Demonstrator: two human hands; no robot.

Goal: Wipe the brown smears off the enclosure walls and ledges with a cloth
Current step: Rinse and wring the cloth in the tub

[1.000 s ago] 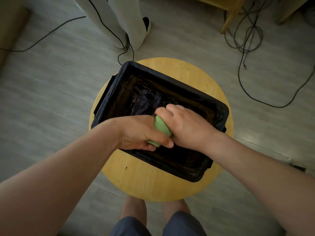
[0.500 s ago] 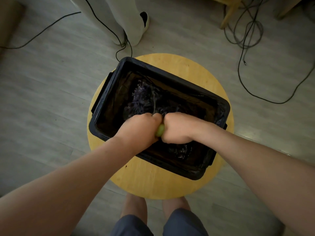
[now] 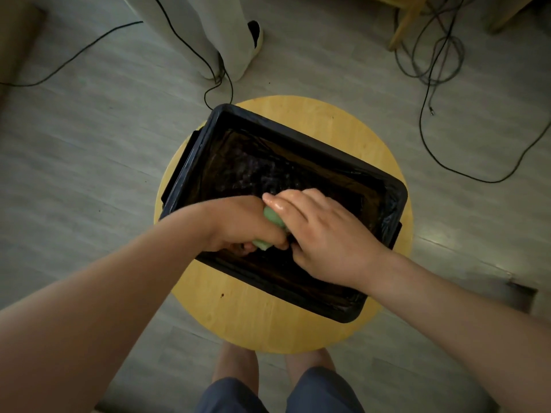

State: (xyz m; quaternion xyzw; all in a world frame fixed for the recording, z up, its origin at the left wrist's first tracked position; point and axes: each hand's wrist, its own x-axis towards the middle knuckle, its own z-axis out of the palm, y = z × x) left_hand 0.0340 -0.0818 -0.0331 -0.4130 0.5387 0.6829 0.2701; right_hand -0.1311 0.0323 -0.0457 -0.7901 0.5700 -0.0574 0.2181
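A black rectangular tub (image 3: pixel 298 138), lined with dark wet plastic, sits on a round wooden stool (image 3: pixel 337 120). Both hands meet over the tub's near half. My left hand (image 3: pixel 238 223) is closed around a rolled green cloth (image 3: pixel 272 219). My right hand (image 3: pixel 325 234) lies over the cloth's other end with its wet fingers stretched across it. Most of the cloth is hidden between the two hands. Any brown smears are hard to tell in the dark interior.
A person's legs (image 3: pixel 214 34) in light trousers stand on the floor behind the stool. Black cables (image 3: pixel 429 55) trail across the grey floor at the back and right. My own knees (image 3: pixel 277 391) are below the stool. A wooden furniture leg (image 3: pixel 402 28) stands at the back right.
The hands went from clenched fists pressed together on the cloth to a looser hold. My right fingers have stretched out over the cloth, and more green shows between the hands.
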